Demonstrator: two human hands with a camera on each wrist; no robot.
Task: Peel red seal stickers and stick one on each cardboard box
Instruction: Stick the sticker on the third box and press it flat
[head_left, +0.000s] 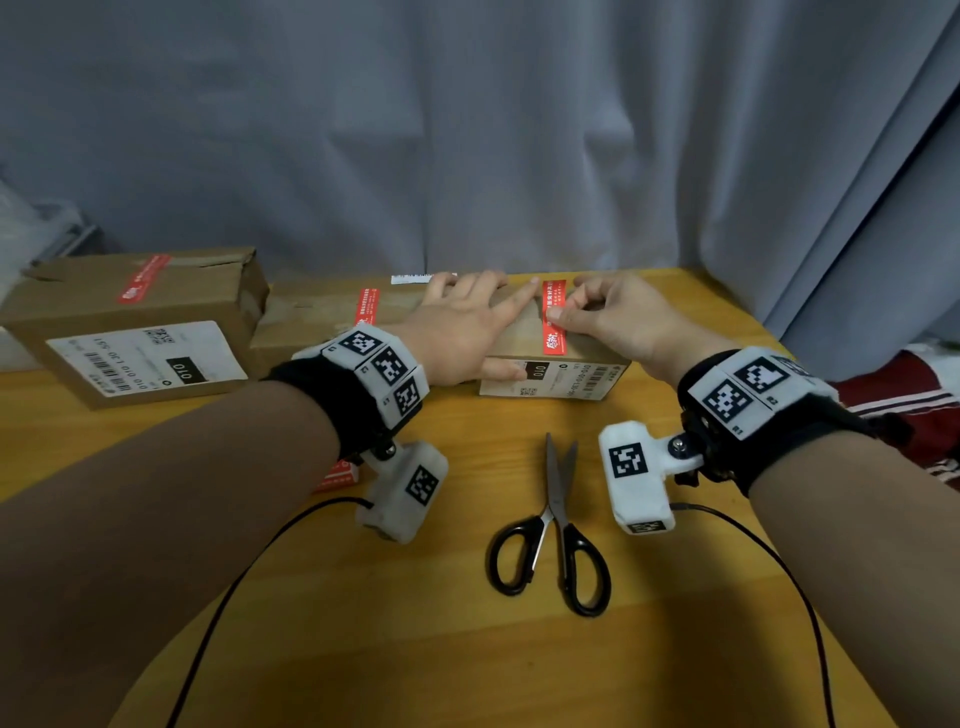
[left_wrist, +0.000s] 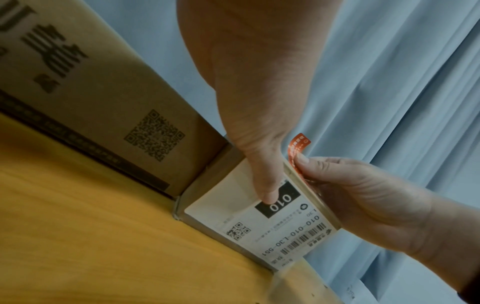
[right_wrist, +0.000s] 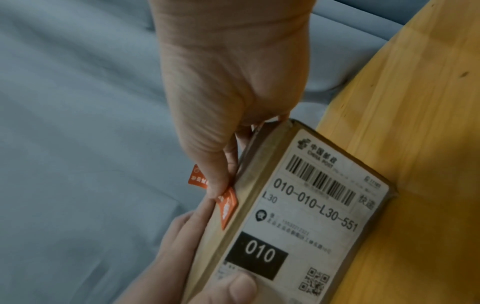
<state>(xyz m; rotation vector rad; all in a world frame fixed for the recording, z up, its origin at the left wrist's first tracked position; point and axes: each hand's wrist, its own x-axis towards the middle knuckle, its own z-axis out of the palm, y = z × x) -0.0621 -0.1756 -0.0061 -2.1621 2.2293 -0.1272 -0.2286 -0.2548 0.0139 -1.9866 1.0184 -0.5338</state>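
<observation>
1. Hanging behind everything, a grey-blue curtain (head_left: 467, 130), closing off the far side.
2. Spreading under it all, a yellow wooden table (head_left: 467, 649), carrying boxes and tools.
3. Sitting far left on the table, a large cardboard box (head_left: 130, 322), already sealed with a red sticker (head_left: 143, 278) across its top; white shipping label facing the camera.
4. Lying just right of it, a second box (head_left: 322, 317), also wearing a red strip (head_left: 368, 306), touching the large one.
5. Standing in the middle near the far edge, the small cardboard box (head_left: 550, 364), white label marked 010 on its near side.
6. Resting flat on that small box, the left hand (head_left: 462, 327): fingers straight and spread over the top, forefinger reaching toward the sticker, thumb pressing the label on the front face.
7. Pinching the sticker on the box top, the right hand (head_left: 618, 317): fingers curled, thumb tip on the strip.
8. Lying on the table in front of the small box, black-handled scissors (head_left: 558, 530), blades slightly parted and pointing away.
9. Running across the small box's top, the red seal sticker (head_left: 554, 317); near end flat on the cardboard, far end lifted off the surface in the left wrist view.
10. Peeking from under the left wrist, a scrap of red sticker sheet (head_left: 340, 475).
</observation>
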